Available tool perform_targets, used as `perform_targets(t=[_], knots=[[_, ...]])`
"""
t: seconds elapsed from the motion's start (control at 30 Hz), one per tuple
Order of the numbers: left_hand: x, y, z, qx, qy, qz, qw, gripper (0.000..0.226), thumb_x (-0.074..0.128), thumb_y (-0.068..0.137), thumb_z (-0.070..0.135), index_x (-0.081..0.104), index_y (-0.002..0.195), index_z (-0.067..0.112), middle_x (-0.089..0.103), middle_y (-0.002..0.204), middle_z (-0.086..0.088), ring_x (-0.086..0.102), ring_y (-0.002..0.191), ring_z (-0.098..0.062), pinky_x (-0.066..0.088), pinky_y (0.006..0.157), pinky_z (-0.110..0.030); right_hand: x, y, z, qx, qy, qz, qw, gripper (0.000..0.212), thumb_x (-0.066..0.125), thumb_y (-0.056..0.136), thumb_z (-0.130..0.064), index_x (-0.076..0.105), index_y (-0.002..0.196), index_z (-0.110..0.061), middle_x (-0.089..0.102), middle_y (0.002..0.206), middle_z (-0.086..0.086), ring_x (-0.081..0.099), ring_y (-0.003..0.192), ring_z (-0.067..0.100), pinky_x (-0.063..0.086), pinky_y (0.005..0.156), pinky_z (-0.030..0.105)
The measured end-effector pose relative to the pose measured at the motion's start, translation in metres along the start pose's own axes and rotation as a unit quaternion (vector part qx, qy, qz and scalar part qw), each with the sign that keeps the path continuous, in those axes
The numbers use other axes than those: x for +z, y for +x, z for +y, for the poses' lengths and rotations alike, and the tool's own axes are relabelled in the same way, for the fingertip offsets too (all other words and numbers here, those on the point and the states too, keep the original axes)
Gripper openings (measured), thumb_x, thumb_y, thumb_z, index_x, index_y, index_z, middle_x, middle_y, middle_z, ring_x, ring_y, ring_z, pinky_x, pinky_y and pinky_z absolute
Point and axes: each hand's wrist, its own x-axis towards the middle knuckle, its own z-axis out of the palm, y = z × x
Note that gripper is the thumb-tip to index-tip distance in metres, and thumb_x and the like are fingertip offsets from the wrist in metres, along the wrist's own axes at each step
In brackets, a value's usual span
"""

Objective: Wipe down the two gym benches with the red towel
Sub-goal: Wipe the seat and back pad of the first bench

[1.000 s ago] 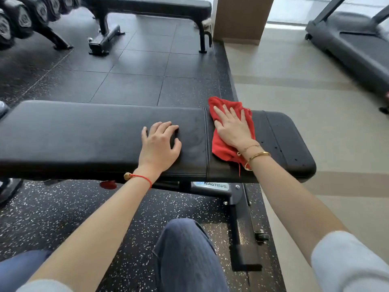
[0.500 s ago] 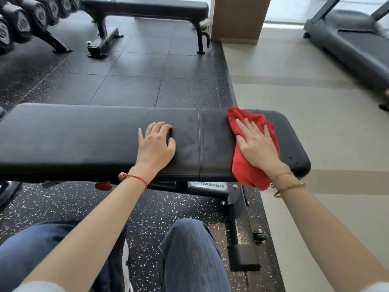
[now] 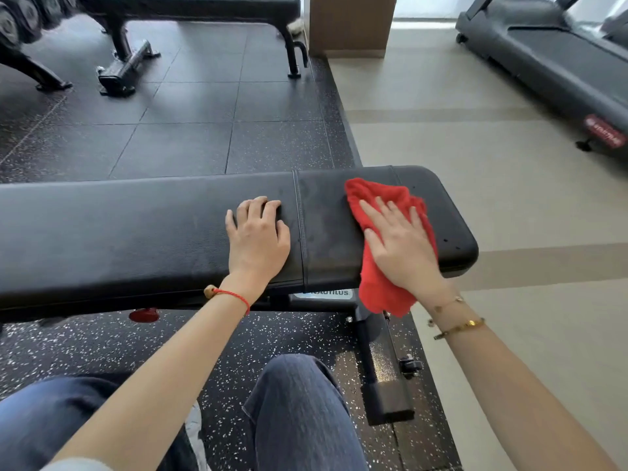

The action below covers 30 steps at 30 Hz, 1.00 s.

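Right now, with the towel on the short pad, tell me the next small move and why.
Probably slide the right hand, pressed flat on the red towel, on toward the rounded end of the near bench. That end strip beyond the towel is uncovered, and part of the towel hangs over the front edge. The left hand rests on the long pad and can brace the bench.

Your count: two benches, one towel, two hands.

You have one bench [image 3: 136, 239] across the middle of the frame and a second bench [image 3: 190, 8] at the top left. One towel [image 3: 380, 283] lies right of centre. You show a left hand [image 3: 256, 241] and a right hand [image 3: 401, 246], three bracelets in all, one treadmill [image 3: 550, 59] top right, and several dumbbells, blurred, at the far top left.
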Motion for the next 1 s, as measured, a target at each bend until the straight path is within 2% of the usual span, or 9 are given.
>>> perform_targets(t=[0.07, 0.17, 0.27, 0.5, 0.63, 0.73, 0.87, 1.0], knots=[[0.0, -0.001, 0.0, 0.003, -0.002, 0.001, 1.0, 0.041, 0.046, 0.095, 0.025, 0.052, 0.134, 0.018, 0.048, 0.143, -0.005, 0.036, 0.137, -0.027, 0.019, 0.118, -0.054, -0.005, -0.005, 0.024, 0.059, -0.006, 0.018, 0.998, 0.053, 0.04, 0.1, -0.032, 0.029, 0.152, -0.035, 0.026, 0.16, -0.001, 0.022, 0.149, 0.02, 0.001, 0.122, 0.044], [-0.001, -0.003, 0.003, 0.003, 0.006, -0.002, 1.0, 0.042, 0.044, 0.096, 0.025, 0.051, 0.136, 0.017, 0.047, 0.144, -0.005, 0.035, 0.138, -0.027, 0.019, 0.119, -0.054, -0.012, 0.013, 0.056, 0.13, -0.007, 0.001, 0.992, 0.053, 0.036, 0.101, -0.032, 0.025, 0.153, -0.034, 0.021, 0.162, 0.001, 0.018, 0.15, 0.021, 0.0, 0.122, 0.045], [-0.003, -0.003, 0.004, -0.001, 0.007, -0.006, 1.0, 0.042, 0.044, 0.096, 0.026, 0.05, 0.137, 0.018, 0.046, 0.144, -0.005, 0.034, 0.138, -0.027, 0.018, 0.119, -0.053, -0.015, 0.035, 0.063, 0.159, -0.007, -0.024, 0.987, 0.053, 0.031, 0.103, -0.033, 0.019, 0.154, -0.033, 0.014, 0.164, 0.002, 0.013, 0.151, 0.022, -0.002, 0.122, 0.045], [-0.002, -0.004, 0.002, 0.0, 0.001, -0.004, 1.0, 0.043, 0.045, 0.096, 0.026, 0.051, 0.137, 0.017, 0.047, 0.145, -0.006, 0.035, 0.138, -0.027, 0.018, 0.12, -0.053, -0.011, -0.022, 0.059, 0.08, 0.003, 0.021, 0.997, 0.053, 0.036, 0.101, -0.033, 0.025, 0.153, -0.034, 0.026, 0.16, 0.002, 0.021, 0.149, 0.022, -0.002, 0.122, 0.043], [-0.001, -0.005, 0.005, -0.004, 0.021, -0.012, 1.0, 0.045, 0.043, 0.096, 0.025, 0.049, 0.139, 0.015, 0.046, 0.146, -0.009, 0.033, 0.139, -0.029, 0.018, 0.12, -0.055, -0.012, 0.017, 0.064, 0.095, -0.008, -0.027, 0.995, 0.053, 0.032, 0.102, -0.035, 0.019, 0.154, -0.036, 0.017, 0.163, 0.0, 0.014, 0.151, 0.021, -0.003, 0.122, 0.045], [-0.001, -0.004, 0.007, -0.007, 0.03, -0.011, 0.999, 0.044, 0.044, 0.095, 0.024, 0.05, 0.137, 0.015, 0.047, 0.144, -0.009, 0.034, 0.138, -0.029, 0.019, 0.119, -0.056, -0.008, 0.062, 0.043, 0.094, -0.023, -0.058, 0.994, 0.054, 0.029, 0.103, -0.036, 0.015, 0.156, -0.032, 0.01, 0.164, 0.003, 0.012, 0.151, 0.024, -0.003, 0.121, 0.046], [-0.003, -0.003, 0.007, -0.015, 0.02, -0.011, 1.0, 0.042, 0.045, 0.093, 0.025, 0.051, 0.134, 0.017, 0.047, 0.142, -0.008, 0.035, 0.136, -0.029, 0.02, 0.118, -0.055, 0.001, 0.084, -0.012, 0.017, -0.013, -0.083, 0.996, 0.056, 0.029, 0.103, -0.035, 0.012, 0.156, -0.029, 0.008, 0.164, 0.005, 0.011, 0.151, 0.025, -0.001, 0.121, 0.045], [-0.004, -0.003, 0.005, -0.012, 0.008, -0.001, 1.0, 0.041, 0.047, 0.093, 0.026, 0.053, 0.133, 0.017, 0.049, 0.141, -0.006, 0.036, 0.136, -0.027, 0.02, 0.118, -0.052, 0.007, 0.039, -0.036, -0.062, 0.018, -0.071, 0.995, 0.056, 0.034, 0.101, -0.037, 0.017, 0.155, -0.036, 0.013, 0.164, -0.003, 0.013, 0.151, 0.02, -0.001, 0.123, 0.042]])
